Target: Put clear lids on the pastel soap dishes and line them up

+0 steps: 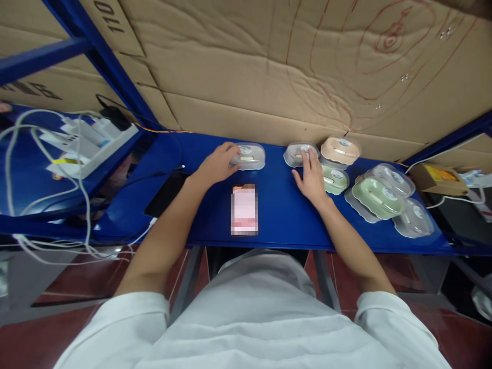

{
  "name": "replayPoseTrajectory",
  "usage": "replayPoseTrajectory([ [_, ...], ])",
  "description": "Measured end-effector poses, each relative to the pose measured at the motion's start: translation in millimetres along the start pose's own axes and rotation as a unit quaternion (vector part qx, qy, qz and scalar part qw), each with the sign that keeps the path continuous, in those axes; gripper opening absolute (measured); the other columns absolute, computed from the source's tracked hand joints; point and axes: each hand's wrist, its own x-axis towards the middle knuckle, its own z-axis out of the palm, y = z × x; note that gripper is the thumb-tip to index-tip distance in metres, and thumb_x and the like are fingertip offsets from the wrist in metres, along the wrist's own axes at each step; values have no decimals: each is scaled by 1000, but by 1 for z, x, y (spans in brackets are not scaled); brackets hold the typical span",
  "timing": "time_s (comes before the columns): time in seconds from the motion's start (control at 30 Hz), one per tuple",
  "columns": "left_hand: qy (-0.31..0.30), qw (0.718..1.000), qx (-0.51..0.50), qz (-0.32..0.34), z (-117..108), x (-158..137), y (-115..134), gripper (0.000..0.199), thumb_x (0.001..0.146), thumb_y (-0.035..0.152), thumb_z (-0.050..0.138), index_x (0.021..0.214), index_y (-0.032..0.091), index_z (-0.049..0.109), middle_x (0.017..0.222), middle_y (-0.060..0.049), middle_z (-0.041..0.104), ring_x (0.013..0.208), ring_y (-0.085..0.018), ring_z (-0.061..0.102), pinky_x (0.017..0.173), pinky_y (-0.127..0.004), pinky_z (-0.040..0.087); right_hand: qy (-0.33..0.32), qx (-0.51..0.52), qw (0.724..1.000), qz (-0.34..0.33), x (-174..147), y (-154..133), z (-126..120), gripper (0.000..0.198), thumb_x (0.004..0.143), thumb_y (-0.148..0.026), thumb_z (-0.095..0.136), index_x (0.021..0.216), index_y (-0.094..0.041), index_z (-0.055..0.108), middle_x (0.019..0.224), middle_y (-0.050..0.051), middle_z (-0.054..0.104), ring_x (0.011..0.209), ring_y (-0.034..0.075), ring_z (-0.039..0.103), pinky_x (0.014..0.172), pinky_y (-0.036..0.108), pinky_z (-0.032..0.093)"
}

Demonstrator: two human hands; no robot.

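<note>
My left hand (220,165) is curled around the left end of a small grey plastic box with a clear lid (251,156), which sits flat on the blue table. My right hand (312,177) has its fingers stretched out, with the tips resting on a second grey clear-lidded box (294,155). Beside that hand are a peach box (340,151) and a green box (335,180). A phone with a lit, blurred screen (245,210) lies between my forearms.
More boxes are piled at the right, with a green one (378,197) among several grey ones. A dark phone (163,197) lies by my left forearm. White cables (82,205) tangle at the left. A cardboard wall (230,66) stands behind the blue table (277,225).
</note>
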Motion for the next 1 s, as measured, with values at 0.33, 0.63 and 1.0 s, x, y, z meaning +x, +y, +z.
replayPoseTrajectory([
  [0.33, 59, 993, 74, -71, -4, -1, -3, 57, 98, 33, 63, 152, 18, 53, 164, -22, 49, 155, -43, 45, 130, -63, 35, -91, 95, 985, -112, 13, -21, 1, 68, 110, -47, 45, 171, -18, 36, 177, 17, 39, 165, 32, 36, 135, 58, 32],
  [0.63, 66, 987, 73, -128, -7, 0, -10, 54, 101, 29, 62, 153, 19, 56, 163, -19, 55, 153, -40, 48, 128, -63, 36, -74, -59, 994, 46, -9, 41, -45, 70, 99, -45, 67, 163, -22, 51, 173, 19, 43, 161, 47, 38, 125, 79, 29],
  [1.0, 79, 987, 52, -127, 0, 0, -15, 57, 96, 52, 80, 142, 21, 67, 157, -15, 59, 143, -38, 55, 118, -56, 48, -152, 53, 985, -66, -6, 35, -45, 71, 95, -35, 76, 162, -31, 55, 177, 12, 40, 164, 40, 37, 130, 71, 29],
])
